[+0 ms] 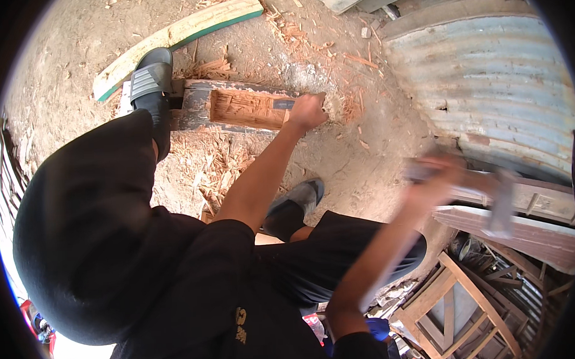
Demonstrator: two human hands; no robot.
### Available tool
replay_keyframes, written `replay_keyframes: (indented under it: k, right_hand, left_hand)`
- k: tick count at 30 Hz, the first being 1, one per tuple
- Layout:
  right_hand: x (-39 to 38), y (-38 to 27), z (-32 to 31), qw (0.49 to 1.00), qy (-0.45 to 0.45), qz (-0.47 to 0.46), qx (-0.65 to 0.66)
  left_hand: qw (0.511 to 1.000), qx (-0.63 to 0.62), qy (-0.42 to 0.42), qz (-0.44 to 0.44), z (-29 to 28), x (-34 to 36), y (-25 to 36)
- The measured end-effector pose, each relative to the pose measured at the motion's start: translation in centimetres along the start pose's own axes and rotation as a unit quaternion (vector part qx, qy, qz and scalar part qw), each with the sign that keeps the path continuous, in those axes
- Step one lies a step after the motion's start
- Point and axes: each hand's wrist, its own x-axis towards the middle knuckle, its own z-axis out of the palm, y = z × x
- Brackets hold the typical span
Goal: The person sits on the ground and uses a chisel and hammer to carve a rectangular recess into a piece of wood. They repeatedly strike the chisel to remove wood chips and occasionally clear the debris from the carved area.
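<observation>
My left hand is closed round a chisel, whose dark flat blade lies over a rectangular recess cut into a dark-painted wooden beam. Most of the chisel's handle is hidden by the fingers. Raised off to the right, my right hand grips a hammer-like tool with a grey metal head. Motion smears it, so its exact shape is unclear. A sandalled foot rests at the beam's left end. Chipped wood shows inside the recess.
A curved plank with a green edge lies beyond the beam. Wood chips litter the dirt floor. Corrugated metal sheeting stands at the right, above stacked boards and a wooden frame. My other foot stands nearer me.
</observation>
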Motion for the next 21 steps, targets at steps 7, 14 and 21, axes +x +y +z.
replay_keyframes:
  k: [7,14,21]
  right_hand:
    - [-9.5,5.1,6.8,0.855,-0.317,0.389,0.134]
    - [-10.1,11.9,5.0,0.82,-0.187,0.496,0.215]
    - [-10.5,16.8,4.3,0.762,-0.206,0.572,0.222]
  left_hand:
    - [1.0,0.022,-0.019,0.0,-0.8,0.7,-0.4]
    - [1.0,0.015,0.022,0.014,-0.9,-0.4,-0.3]
    - [0.999,-0.049,-0.012,-0.002,-2.3,-1.3,1.8]
